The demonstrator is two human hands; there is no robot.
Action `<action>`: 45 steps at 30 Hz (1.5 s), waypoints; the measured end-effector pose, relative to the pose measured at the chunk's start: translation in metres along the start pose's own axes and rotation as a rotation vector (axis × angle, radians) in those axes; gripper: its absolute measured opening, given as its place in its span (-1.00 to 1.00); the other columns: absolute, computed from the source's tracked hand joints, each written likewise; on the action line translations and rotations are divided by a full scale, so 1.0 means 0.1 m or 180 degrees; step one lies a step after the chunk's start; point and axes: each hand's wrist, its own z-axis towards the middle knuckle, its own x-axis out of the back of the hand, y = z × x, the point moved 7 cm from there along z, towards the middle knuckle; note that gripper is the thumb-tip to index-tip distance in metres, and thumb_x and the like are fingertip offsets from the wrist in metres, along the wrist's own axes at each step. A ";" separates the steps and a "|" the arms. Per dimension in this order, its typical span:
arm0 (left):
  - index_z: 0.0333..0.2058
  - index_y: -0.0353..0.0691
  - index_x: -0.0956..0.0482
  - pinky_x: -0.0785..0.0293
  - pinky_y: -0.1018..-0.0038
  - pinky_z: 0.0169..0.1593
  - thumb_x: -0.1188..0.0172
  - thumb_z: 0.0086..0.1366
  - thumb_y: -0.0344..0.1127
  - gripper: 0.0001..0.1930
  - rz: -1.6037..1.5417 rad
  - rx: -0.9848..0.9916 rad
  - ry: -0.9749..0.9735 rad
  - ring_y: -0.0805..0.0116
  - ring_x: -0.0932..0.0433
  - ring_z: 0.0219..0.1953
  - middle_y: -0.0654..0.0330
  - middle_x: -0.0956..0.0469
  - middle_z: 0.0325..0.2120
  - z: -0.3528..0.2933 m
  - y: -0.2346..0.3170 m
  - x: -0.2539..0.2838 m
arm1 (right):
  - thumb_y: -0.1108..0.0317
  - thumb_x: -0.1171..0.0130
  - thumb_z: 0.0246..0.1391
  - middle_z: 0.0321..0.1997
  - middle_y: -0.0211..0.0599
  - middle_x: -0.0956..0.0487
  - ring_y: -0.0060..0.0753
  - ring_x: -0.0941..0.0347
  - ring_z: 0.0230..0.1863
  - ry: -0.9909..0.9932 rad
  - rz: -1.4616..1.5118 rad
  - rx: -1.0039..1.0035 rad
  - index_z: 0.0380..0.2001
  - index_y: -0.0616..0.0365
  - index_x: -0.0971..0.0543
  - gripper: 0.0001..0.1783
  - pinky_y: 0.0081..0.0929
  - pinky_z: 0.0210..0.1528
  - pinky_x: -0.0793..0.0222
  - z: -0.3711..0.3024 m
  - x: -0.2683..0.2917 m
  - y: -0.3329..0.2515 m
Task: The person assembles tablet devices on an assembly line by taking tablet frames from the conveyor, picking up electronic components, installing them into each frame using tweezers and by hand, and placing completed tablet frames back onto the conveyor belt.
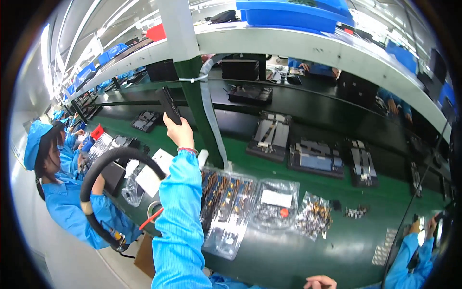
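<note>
Just left of the upright post (195, 96), above the dark green counter (346, 241), a black slab-shaped device (168, 102) is being held up by the left hand (179, 132), whose fingers are gripping its lower end. The right hand (321, 282) is showing only partly at the lower edge, so I cannot tell whether it is holding anything. Nearer the body, clear plastic trays (226, 241) of small parts are lying on the counter, with a bag of metal pieces (314, 216) to their right. Farther back, opened black units (315, 159) are lying in a row. Overhead, a white shelf (269, 43) is carrying a blue bin (288, 19). At left, a blue-capped co-worker (67, 207) is sitting along the counter, and ceiling lights (79, 33) are glowing above.
</note>
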 end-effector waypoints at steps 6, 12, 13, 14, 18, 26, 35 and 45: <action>0.00 -0.39 -0.24 -0.39 0.37 -0.10 -0.18 0.07 -0.48 -0.50 -0.0315 -0.0464 0.0100 0.18 -0.47 -0.17 -0.04 -0.44 -0.17 -1.14 0.80 1.56 | 0.57 -0.02 -0.03 -0.48 -0.21 -0.56 -0.42 -0.47 -0.47 -0.0646 -0.0329 0.1649 -0.38 0.27 -0.56 -0.85 -0.57 -0.45 -0.36 -0.17 -0.71 -0.12; 0.07 -0.43 -0.12 -0.32 0.27 0.04 -0.18 -0.05 -0.47 -0.33 -0.1899 0.1207 -0.0224 0.16 -0.38 -0.04 -0.04 -0.31 -0.02 -2.51 1.01 3.53 | 0.41 -0.03 -0.02 -0.01 -0.17 -0.42 -0.58 -0.39 -0.25 0.0737 -0.0516 0.1533 -0.10 0.24 -0.47 -0.64 -0.71 -0.29 -0.29 -0.03 -0.35 0.03; 0.08 -0.40 -0.11 -0.30 0.21 0.06 -0.18 -0.06 -0.48 -0.31 -0.2524 0.1671 -0.0864 0.15 -0.37 -0.03 -0.02 -0.32 -0.04 -2.55 1.13 3.51 | 0.35 -0.03 -0.01 0.01 -0.17 -0.41 -0.54 -0.35 -0.13 0.0780 -0.0731 0.1579 -0.05 0.26 -0.42 -0.58 -0.64 -0.15 -0.26 0.01 -0.24 0.03; 0.10 -0.33 -0.11 -0.31 0.23 0.05 -0.19 -0.08 -0.50 -0.29 -0.2944 0.2380 -0.1511 0.15 -0.38 -0.03 0.01 -0.34 -0.06 -2.65 1.05 3.55 | 0.29 -0.02 0.00 0.03 -0.17 -0.40 -0.50 -0.31 -0.01 0.0790 -0.0947 0.1630 0.00 0.28 -0.37 -0.52 -0.56 0.00 -0.22 0.01 -0.13 0.03; 0.09 -0.22 -0.16 -0.32 0.34 0.03 -0.19 -0.08 -0.62 -0.30 -0.2934 0.4229 -0.2998 0.27 -0.39 -0.04 0.14 -0.38 -0.08 -3.24 0.95 3.29 | 0.14 -0.08 0.02 0.01 -0.15 -0.39 -0.41 -0.31 0.01 -0.0185 0.1273 0.0589 0.02 0.41 -0.30 -0.39 -0.49 0.06 -0.20 -0.16 0.19 0.60; 0.21 -0.37 0.16 -0.10 0.32 0.19 -0.40 -0.14 -0.35 0.04 -0.1158 0.0933 -0.4635 0.03 -0.12 0.17 -0.15 0.05 0.17 -3.49 0.94 2.68 | 0.42 0.01 0.09 -0.24 -0.27 -0.45 -0.50 -0.37 -0.20 0.0897 0.0155 0.0078 -0.01 0.24 -0.27 -0.62 -0.56 -0.13 -0.30 -0.12 0.50 0.98; 0.16 -0.37 -0.03 -0.11 0.10 0.14 -0.34 -0.08 -0.30 -0.13 0.0272 -0.0806 -0.4565 -0.24 -0.05 0.17 -0.29 0.06 0.16 -3.42 1.06 2.52 | 0.39 -0.05 0.00 -0.09 -0.01 -0.38 -0.05 -0.39 -0.13 0.1178 -0.2919 0.0549 -0.20 0.32 -0.45 -0.71 -0.37 -0.06 -0.29 0.19 0.38 0.49; -0.24 -0.35 -0.47 -0.28 0.20 -0.05 -0.17 0.05 -0.15 -0.61 0.0317 -0.1571 -0.3868 0.05 -0.35 -0.05 -0.04 -0.37 -0.08 -3.20 1.16 1.50 | 0.38 -0.05 0.08 -0.55 -0.45 -0.43 -0.71 -0.25 -0.55 -0.0248 -0.0353 0.0697 -0.41 0.28 -0.49 -0.84 -0.70 -0.56 -0.12 1.16 -0.76 -0.10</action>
